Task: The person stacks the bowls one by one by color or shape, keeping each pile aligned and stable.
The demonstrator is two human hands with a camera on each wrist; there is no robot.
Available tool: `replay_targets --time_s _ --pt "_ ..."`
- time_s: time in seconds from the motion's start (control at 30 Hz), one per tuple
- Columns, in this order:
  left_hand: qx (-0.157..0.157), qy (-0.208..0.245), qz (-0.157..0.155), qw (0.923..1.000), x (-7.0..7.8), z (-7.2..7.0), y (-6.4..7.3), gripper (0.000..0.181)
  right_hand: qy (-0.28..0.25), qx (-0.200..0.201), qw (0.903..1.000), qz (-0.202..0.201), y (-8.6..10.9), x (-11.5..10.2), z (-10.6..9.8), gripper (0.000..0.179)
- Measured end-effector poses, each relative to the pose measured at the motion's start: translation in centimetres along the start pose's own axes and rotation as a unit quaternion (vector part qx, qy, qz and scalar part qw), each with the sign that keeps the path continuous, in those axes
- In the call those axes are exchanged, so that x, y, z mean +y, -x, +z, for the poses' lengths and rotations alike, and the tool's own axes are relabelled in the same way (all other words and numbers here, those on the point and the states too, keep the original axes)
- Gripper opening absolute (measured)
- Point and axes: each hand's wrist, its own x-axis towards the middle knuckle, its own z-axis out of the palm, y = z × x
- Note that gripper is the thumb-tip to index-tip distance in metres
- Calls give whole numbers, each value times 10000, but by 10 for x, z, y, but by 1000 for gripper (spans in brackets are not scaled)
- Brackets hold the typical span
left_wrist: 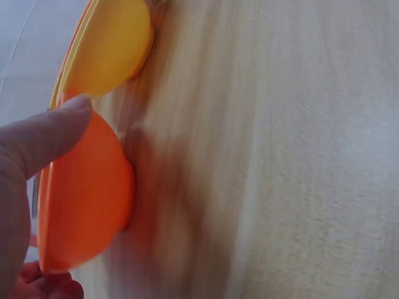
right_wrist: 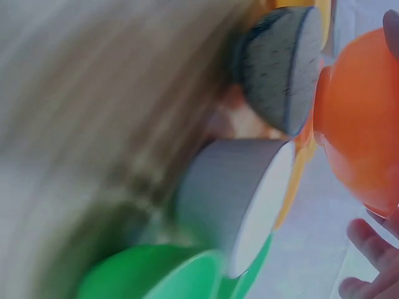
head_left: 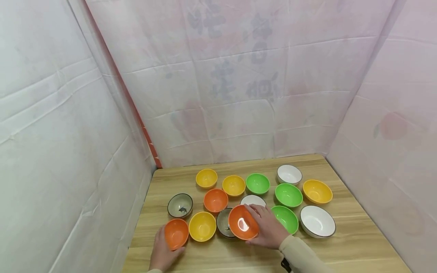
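Note:
At the front left of the table, my left hand holds an orange bowl by its rim. In the left wrist view the thumb lies along this orange bowl, with fingertips at the opposite side and the base close over the wood. My right hand grips a second orange bowl by its right side. The right wrist view shows that orange bowl raised, its foot above the rims of the neighbouring bowls. It partly covers a grey patterned bowl in the head view.
A yellow bowl stands between the hands. Behind are a grey bowl, an orange bowl, a white bowl and yellow bowls. Green bowls, white bowls and a yellow bowl stand right. Cloth walls surround the table.

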Motion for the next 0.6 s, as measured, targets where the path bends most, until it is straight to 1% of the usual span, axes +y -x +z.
replay_targets --time_s 0.17,0.27,0.4,0.6 --pt "-182 418 -446 9980 -2 -2 3 127 -283 -437 9986 -55 -31 -13 3 118" --pt "-240 482 -597 9968 -2 -5 4 129 -413 -691 9965 -223 -51 -23 9 117" --pt "-238 234 -564 9978 -2 -9 5 126 -490 -922 9932 -512 -77 -37 21 115" --pt "-270 55 -496 9984 1 -19 3 118 -584 -1437 9866 -507 -107 -61 37 116"
